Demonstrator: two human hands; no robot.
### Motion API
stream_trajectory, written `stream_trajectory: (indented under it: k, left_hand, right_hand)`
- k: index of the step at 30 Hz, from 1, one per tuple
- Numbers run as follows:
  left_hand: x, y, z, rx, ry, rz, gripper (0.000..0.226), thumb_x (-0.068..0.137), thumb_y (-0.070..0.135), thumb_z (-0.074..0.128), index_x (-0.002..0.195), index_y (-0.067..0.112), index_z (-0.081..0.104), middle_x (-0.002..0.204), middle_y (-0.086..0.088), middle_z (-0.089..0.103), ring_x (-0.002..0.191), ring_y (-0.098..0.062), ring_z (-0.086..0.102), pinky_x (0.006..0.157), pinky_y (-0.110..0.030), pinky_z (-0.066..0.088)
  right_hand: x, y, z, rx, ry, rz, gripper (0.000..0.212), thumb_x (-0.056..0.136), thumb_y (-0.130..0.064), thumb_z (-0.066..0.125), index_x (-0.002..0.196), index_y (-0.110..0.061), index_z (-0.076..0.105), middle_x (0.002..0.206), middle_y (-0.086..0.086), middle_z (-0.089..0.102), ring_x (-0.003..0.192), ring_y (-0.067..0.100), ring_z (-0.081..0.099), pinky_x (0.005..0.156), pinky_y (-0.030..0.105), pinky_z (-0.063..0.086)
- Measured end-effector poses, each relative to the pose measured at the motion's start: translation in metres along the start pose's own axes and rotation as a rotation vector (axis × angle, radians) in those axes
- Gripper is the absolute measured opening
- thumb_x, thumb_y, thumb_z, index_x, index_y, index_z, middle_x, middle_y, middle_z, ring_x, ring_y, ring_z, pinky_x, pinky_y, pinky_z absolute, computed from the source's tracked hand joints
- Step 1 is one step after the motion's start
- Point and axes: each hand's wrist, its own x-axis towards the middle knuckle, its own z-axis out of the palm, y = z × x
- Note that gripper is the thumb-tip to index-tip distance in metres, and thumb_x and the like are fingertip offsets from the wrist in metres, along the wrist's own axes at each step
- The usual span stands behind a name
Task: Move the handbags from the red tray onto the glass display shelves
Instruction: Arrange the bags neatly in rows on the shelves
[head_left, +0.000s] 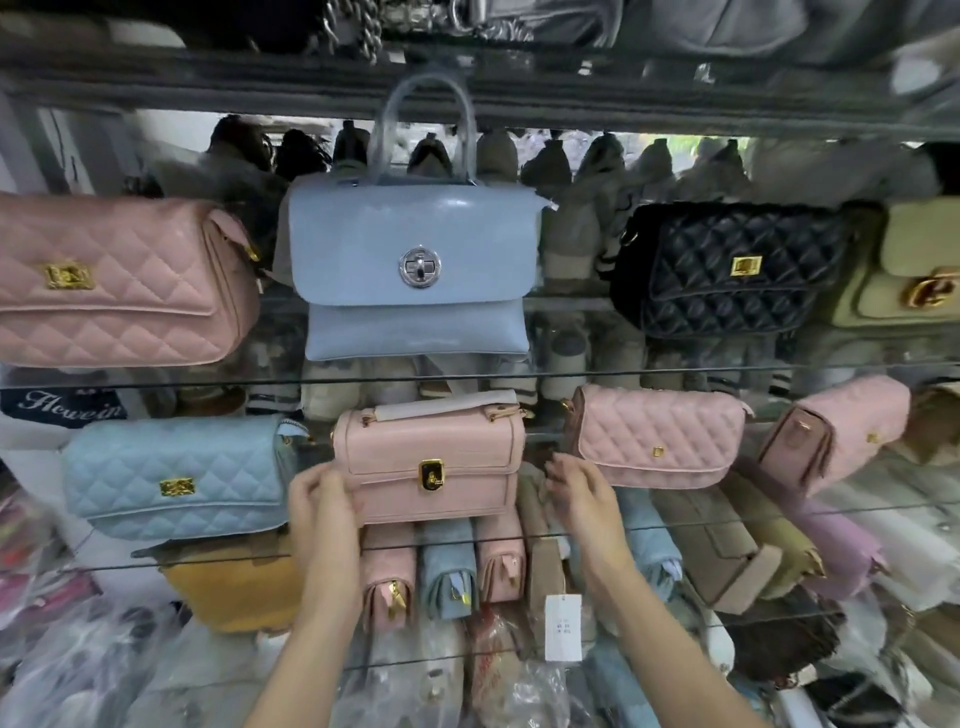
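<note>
1. Here your left hand (323, 501) reaches up, fingers curled on the left edge of the pink handbag (428, 467), thumb on its front.
2. Your right hand (579, 491) hovers just beside its right edge, fingers loosely spread, holding nothing.
3. The bag stands upright on the glass shelf (727, 519).

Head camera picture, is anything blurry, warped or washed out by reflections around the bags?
In the head view, the straight glass shelf edge bows from wide-angle distortion; the glass and mirrored back reflect clutter behind the smooth light-blue top-handle handbag; the top of the frame is smeared and soft; the smooth pink flap handbag with gold clasp between the left hand and right hand is fairly sharp.
</note>
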Motion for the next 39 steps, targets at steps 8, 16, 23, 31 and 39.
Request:
stream_trajectory:
  k: [8, 16, 23, 31, 39]
  left_hand:
    - [-0.104, 0.089, 0.123, -0.175, -0.406, 0.293, 0.021, 0.103, 0.021, 0.048, 0.095, 0.018, 0.067, 0.078, 0.0, 0.065, 0.078, -0.019, 0.06, 0.076, -0.034, 0.05]
    - [-0.125, 0.121, 0.251, -0.305, -0.358, 0.241, 0.02, 0.105, 0.039, 0.045, 0.1, 0.027, 0.061, 0.108, 0.002, 0.064, 0.104, -0.01, 0.061, 0.094, -0.035, 0.05]
    - [-0.108, 0.118, 0.298, -0.328, -0.327, 0.091, 0.059, 0.096, 0.063, 0.044, 0.144, 0.028, 0.047, 0.143, 0.002, 0.053, 0.127, -0.014, 0.051, 0.103, -0.043, 0.043]
    - [-0.1, 0.115, 0.296, -0.415, -0.394, -0.011, 0.058, 0.097, 0.068, 0.034, 0.138, 0.032, 0.055, 0.135, -0.006, 0.061, 0.129, -0.021, 0.055, 0.088, -0.038, 0.048]
    - [-0.095, 0.119, 0.284, -0.467, -0.405, -0.043, 0.066, 0.092, 0.077, 0.033, 0.134, 0.033, 0.058, 0.128, 0.001, 0.064, 0.122, -0.016, 0.057, 0.108, -0.054, 0.043]
  right_hand:
    - [0.024, -0.122, -0.12, 0.154, -0.053, -0.249, 0.033, 0.108, -0.029, 0.044, 0.101, -0.014, 0.072, 0.096, 0.005, 0.077, 0.09, 0.015, 0.072, 0.079, 0.028, 0.054]
    - [0.091, -0.204, -0.233, 0.324, -0.024, -0.294, 0.052, 0.108, -0.055, 0.025, 0.127, -0.021, 0.061, 0.131, 0.002, 0.064, 0.121, 0.013, 0.059, 0.109, 0.038, 0.045]
    - [0.123, -0.208, -0.237, 0.427, -0.111, -0.204, 0.065, 0.104, -0.065, 0.023, 0.146, -0.021, 0.048, 0.145, 0.002, 0.053, 0.14, 0.019, 0.045, 0.121, 0.057, 0.027]
    - [0.131, -0.217, -0.225, 0.553, -0.225, -0.176, 0.078, 0.099, -0.074, 0.015, 0.159, -0.027, 0.033, 0.155, 0.005, 0.049, 0.139, 0.022, 0.049, 0.119, 0.052, 0.035]
    - [0.122, -0.211, -0.213, 0.626, -0.254, -0.171, 0.082, 0.097, -0.078, 0.014, 0.161, -0.029, 0.028, 0.155, 0.002, 0.051, 0.143, 0.022, 0.046, 0.124, 0.053, 0.026]
